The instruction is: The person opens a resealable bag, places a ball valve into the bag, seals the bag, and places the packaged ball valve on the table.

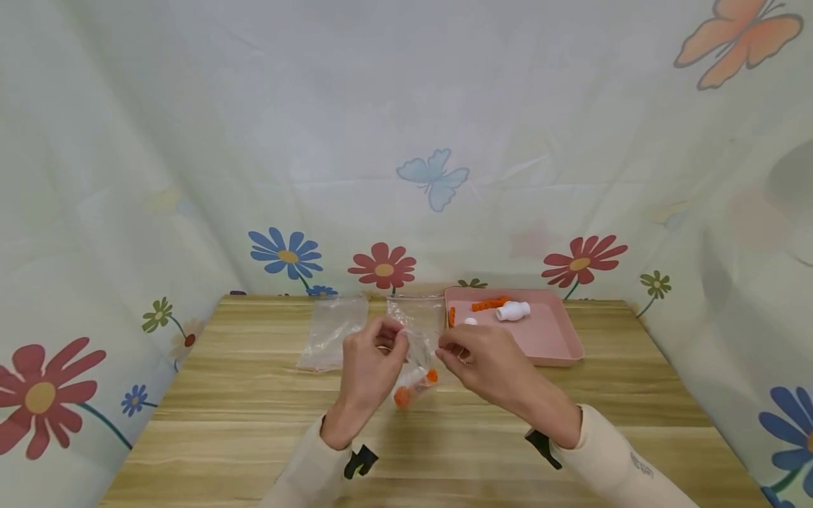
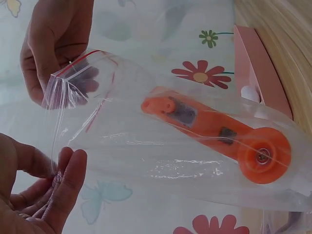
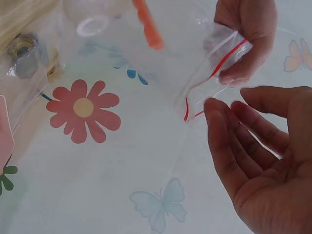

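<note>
A clear zip bag (image 2: 126,146) with a red seal strip hangs in front of me, its mouth up. Inside it lies an orange plastic part (image 2: 214,131) with a round disc end and a small screw at its centre. My left hand (image 1: 375,360) pinches one edge of the bag's mouth between thumb and fingers. Close at the opposite edge is my right hand (image 1: 489,363), fingers loosely bent. In the right wrist view a gap shows between that thumb and fingertips, right beside the red strip.
A pink tray (image 1: 552,339) stands at the back right, with orange pieces (image 1: 490,303) and a white rounded fitting (image 1: 512,311) in it. Another clear bag (image 1: 333,331) lies flat on the wooden table (image 1: 241,409) at the back left. A flowered cloth (image 1: 317,141) hangs behind.
</note>
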The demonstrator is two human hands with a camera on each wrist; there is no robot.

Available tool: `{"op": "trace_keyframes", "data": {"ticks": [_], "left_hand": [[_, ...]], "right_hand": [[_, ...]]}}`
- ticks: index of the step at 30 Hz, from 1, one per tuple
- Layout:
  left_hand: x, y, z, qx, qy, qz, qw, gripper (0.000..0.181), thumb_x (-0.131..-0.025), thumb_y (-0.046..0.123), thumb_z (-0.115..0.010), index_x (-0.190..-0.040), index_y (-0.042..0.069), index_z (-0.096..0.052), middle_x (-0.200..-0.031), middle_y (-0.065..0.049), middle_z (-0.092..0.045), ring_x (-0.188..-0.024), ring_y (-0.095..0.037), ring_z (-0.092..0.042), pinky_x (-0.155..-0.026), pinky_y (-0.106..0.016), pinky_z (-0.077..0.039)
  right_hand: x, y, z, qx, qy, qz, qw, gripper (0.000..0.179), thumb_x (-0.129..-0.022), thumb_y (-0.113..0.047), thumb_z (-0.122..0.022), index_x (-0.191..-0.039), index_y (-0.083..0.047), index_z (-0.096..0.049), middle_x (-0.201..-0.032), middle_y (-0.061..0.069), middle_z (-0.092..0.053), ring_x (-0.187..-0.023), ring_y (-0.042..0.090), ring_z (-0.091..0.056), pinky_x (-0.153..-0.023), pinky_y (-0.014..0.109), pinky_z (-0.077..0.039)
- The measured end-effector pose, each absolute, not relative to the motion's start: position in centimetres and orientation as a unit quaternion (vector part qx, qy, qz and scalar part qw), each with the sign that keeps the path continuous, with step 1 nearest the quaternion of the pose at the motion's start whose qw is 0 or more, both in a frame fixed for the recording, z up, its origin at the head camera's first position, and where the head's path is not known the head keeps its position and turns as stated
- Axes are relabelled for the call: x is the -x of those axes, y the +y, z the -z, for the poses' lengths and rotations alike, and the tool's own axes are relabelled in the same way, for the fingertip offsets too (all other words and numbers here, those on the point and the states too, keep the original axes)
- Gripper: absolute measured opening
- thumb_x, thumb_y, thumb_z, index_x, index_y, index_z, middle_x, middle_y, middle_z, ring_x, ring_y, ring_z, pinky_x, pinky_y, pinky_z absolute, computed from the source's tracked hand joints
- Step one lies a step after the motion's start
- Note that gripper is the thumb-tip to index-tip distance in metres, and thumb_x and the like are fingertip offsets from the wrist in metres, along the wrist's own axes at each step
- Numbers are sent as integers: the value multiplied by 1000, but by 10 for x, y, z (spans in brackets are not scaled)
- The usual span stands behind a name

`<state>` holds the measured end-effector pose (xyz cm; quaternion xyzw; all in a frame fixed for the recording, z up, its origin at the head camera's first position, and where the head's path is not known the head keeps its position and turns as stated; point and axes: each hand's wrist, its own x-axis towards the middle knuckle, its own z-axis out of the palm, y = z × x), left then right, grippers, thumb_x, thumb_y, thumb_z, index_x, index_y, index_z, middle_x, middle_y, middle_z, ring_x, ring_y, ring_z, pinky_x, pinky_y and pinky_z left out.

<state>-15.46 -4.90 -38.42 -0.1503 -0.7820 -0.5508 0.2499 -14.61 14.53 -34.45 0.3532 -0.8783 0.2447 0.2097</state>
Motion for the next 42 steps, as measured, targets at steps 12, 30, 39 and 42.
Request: {"op": "trace_keyframes", "data": {"ticks": [12,30,39,42], "left_hand": [[157,-51,384,131,-757,580,270,4,-88,3,-65,-86,6,-65,-71,-8,-68,-57,-11,-66,-56,-23,-55],[154,-51,379,99,-735,610,280,4,-92,6,-63,-90,2,-64,-78,-10,-69,-64,-13,-71,-60,-24,-58],[147,-46,376,106,-724,627,268,5,-90,4,-65,-89,0,-62,-80,-12,-69,-68,-17,-72,-60,-25,-58],[147,-46,377,110,-722,630,264,5,-90,3,-65,-89,-1,-62,-80,-13,-68,-67,-17,-72,-60,-25,-59]], "right_hand": [[123,147,369,-319,-854,-283,300,12,-81,-12,-75,-76,-18,-66,-67,-12,-60,-60,-2,-52,-56,12,-44],[117,129,388,-237,-896,-271,260,21,-85,-39,-75,-76,-21,-70,-69,-10,-67,-54,-1,-58,-54,12,-43],[126,123,388,-217,-894,-258,295,19,-85,-29,-74,-71,-20,-67,-66,-9,-68,-55,0,-61,-54,19,-47],[127,122,388,-222,-890,-250,309,16,-84,-21,-74,-71,-19,-66,-66,-9,-69,-56,1,-62,-54,21,-47]]}}
